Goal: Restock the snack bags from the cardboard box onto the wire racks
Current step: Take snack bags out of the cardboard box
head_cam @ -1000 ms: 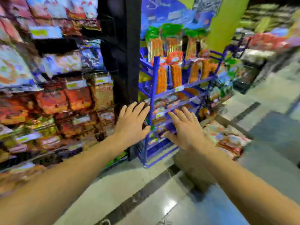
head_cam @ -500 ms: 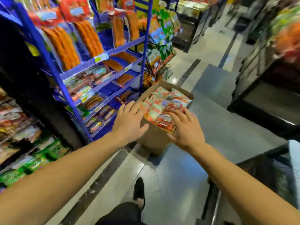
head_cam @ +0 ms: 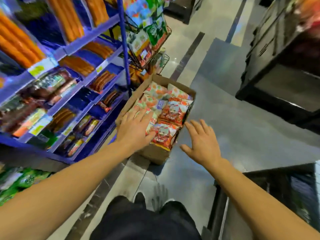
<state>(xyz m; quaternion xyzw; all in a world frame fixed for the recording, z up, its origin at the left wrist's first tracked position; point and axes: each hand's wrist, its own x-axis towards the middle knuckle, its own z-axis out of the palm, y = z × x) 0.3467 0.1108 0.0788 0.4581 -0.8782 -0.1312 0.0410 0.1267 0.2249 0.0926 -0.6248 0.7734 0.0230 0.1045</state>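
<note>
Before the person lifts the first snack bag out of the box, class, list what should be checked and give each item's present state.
1. Cardboard box open, bags exposed: ok.
2. Left hand on the snack bags: ok, fingers straight, laid over the near bags.
3. A bag actually gripped: not ok, nothing pinched yet.
4. Right hand free to help: ok, open, beside the box's right edge.
5. Wire rack within view beyond the box: ok.
6. Free space on that rack: cannot tell, blurred.

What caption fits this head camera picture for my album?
Left hand rests on red snack bags in brown cardboard box; open right hand hovers beside it.
</note>
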